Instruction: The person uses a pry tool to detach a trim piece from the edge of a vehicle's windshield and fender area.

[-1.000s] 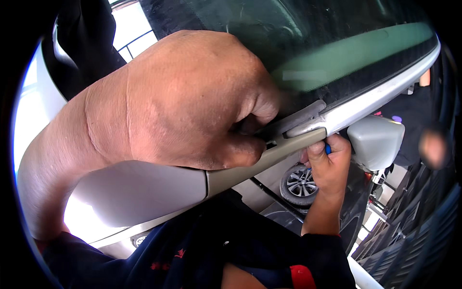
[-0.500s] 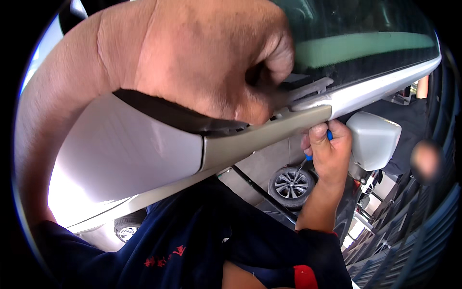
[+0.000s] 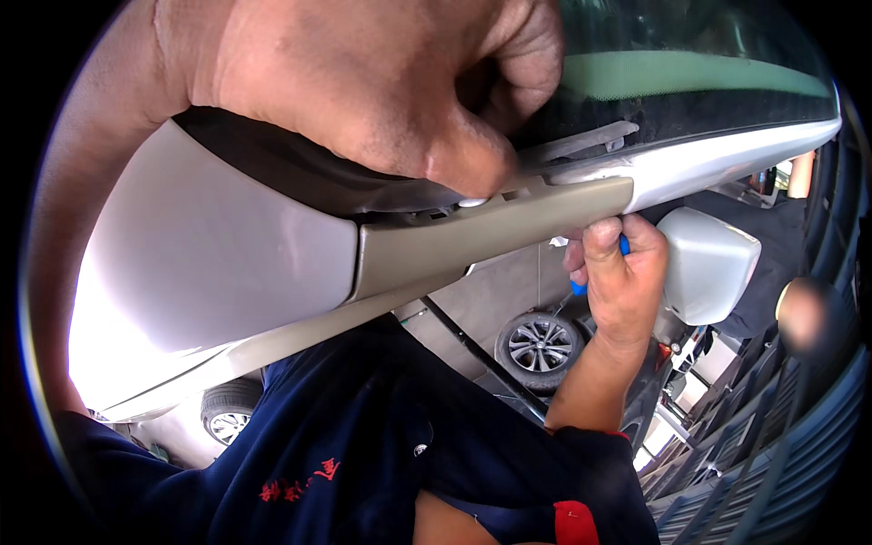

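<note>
A beige strip of car body (image 3: pixel 509 227) runs between a pale painted panel (image 3: pixel 236 245) and a silver windshield pillar (image 3: pixel 736 156). My left hand (image 3: pixel 381 100) reaches over it from above, its fingers curled in and closed at the slotted upper edge. A small white bit (image 3: pixel 472 202) shows just under those fingertips; whether it is a nail or a part I cannot tell. Below the strip's far right end, my right hand (image 3: pixel 627 282) is closed round a blue-handled tool (image 3: pixel 579 288), its thumb close to the strip's lower edge. The tool's tip is not clear.
Glass (image 3: pixel 690 77) and a wiper arm (image 3: pixel 586 143) lie beyond the strip. A white side mirror (image 3: pixel 708 263) sticks out beside my right hand. Below are a car wheel (image 3: pixel 540 352), a dark bar (image 3: pixel 481 359) and another wheel (image 3: pixel 232 413). A person (image 3: pixel 807 318) is at the right.
My left hand has shifted up in the picture, showing more of the slotted edge and the white bit. My right hand keeps its hold on the blue-handled tool by the strip.
</note>
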Motion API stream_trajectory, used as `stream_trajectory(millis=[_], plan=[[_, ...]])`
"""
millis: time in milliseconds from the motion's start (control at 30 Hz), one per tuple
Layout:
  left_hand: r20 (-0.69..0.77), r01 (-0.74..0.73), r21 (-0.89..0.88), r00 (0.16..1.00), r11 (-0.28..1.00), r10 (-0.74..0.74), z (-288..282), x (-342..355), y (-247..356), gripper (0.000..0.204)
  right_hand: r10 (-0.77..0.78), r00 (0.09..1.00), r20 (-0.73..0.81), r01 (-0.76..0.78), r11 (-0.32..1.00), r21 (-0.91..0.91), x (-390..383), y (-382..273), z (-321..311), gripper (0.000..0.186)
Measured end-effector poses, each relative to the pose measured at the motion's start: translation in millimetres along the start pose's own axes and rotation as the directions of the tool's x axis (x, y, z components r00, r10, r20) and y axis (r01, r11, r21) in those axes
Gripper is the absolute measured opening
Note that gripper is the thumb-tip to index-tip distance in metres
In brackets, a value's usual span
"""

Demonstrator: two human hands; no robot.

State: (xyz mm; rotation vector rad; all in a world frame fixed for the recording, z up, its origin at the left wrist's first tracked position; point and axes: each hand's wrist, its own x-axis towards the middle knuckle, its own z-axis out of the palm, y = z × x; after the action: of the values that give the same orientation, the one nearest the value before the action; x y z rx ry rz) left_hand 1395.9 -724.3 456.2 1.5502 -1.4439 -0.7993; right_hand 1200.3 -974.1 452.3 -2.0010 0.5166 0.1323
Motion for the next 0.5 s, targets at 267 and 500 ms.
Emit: stream_trajectory(millis=[267,500], plan=[[-0.07,0.101,-0.117,0.992,0.988,-0.109,-9.9,8.6,-7.4,0.023,0.013,1.0,0.011,-0.012,1.0,-0.015,0.9,5.6,-5.7,0.051],[-0.024,0.175,-0.272,0.982,0.946,-0.189,-5.7,18.9,-11.8,0.02,-0.046,0.999,0.016,0.047,0.998,-0.037,2.0,9.3,-4.9,0.06]])
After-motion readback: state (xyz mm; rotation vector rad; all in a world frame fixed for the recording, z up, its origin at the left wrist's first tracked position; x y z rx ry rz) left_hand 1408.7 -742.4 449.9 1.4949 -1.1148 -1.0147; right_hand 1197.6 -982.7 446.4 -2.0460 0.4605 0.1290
